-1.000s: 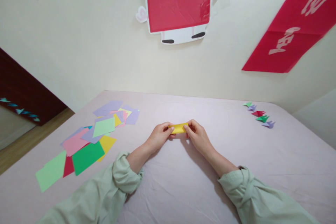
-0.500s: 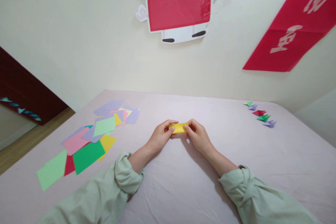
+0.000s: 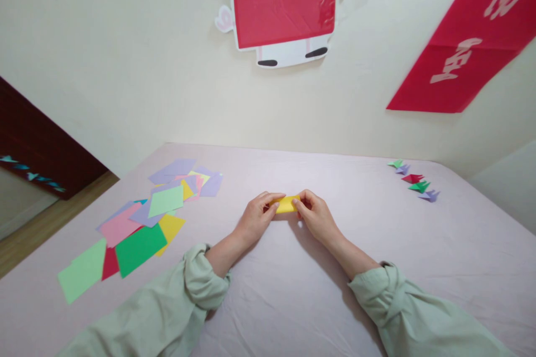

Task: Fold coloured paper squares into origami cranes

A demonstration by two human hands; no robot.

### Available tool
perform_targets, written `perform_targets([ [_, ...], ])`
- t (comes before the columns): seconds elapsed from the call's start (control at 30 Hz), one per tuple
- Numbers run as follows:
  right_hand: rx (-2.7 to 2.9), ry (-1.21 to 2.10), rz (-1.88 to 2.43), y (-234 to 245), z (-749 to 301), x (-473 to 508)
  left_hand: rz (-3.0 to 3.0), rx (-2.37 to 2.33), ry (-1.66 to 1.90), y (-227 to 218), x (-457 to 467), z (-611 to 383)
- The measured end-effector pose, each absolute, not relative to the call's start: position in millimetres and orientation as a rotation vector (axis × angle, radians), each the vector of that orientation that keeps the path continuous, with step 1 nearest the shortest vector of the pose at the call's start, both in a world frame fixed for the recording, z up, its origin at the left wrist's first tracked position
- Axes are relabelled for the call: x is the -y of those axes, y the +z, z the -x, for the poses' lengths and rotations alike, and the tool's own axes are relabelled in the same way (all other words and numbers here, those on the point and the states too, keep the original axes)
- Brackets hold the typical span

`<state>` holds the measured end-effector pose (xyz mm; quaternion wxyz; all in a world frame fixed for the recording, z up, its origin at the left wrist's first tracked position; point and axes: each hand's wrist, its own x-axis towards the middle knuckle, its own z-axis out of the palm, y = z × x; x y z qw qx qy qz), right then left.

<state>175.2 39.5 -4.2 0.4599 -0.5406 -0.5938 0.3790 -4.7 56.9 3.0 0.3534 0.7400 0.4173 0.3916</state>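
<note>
Between my two hands is a small folded piece of yellow paper, a narrow strip lying crosswise just over the table. My left hand pinches its left end, thumb in front and fingers behind. At the other end, my right hand grips the paper between thumb and forefinger. Both hands hide the paper's ends, and its folds are too small to make out.
Loose coloured paper sheets lie spread over the left of the pale pink table. A row of several folded paper figures stands at the far right. Behind the table rises a wall with red decorations.
My left hand has shifted slightly on the paper's left end, its fingers now covering a bit more of it. The right hand keeps its hold. The view has moved very slightly.
</note>
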Motion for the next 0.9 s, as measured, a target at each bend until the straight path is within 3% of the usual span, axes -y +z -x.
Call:
perform_targets([
  [0.23,1.550,0.895,1.474,1.1,-177.0,-36.0,-2.026,-1.108,0.978,1.8,-54.5,4.4],
  [0.5,1.954,0.495,1.881,15.9,-172.9,-20.6,-2.242,-1.228,0.747,-2.6,-43.1,2.0],
  [0.9,2.127,0.260,1.953,15.3,-166.4,-17.8,-2.503,-1.349,0.632,4.4,-40.6,-0.1],
])
